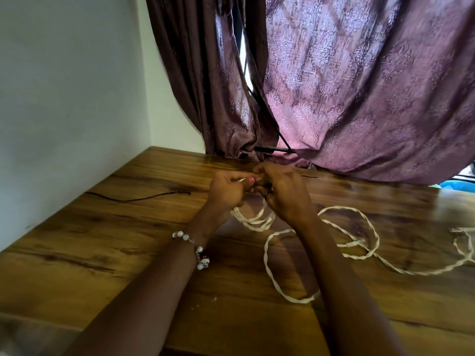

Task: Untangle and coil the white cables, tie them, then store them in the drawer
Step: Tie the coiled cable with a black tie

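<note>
A small coil of twisted white cable (253, 219) hangs between my two hands above the wooden table (108, 242). My left hand (227, 191) grips the coil's top, thumb pressed on the strands. My right hand (280, 194) is curled round the same bunch, right against the left hand. From the coil the loose white cable (272, 274) trails in wide loops across the table to the right. A wrapped connector end (353, 244) lies among those loops. The drawer is not in view.
A thin black wire (133, 199) lies on the table at the left, near the white wall. Purple patterned curtains (359, 98) hang down onto the table's far edge. Another white cable end (460, 231) lies at the right border.
</note>
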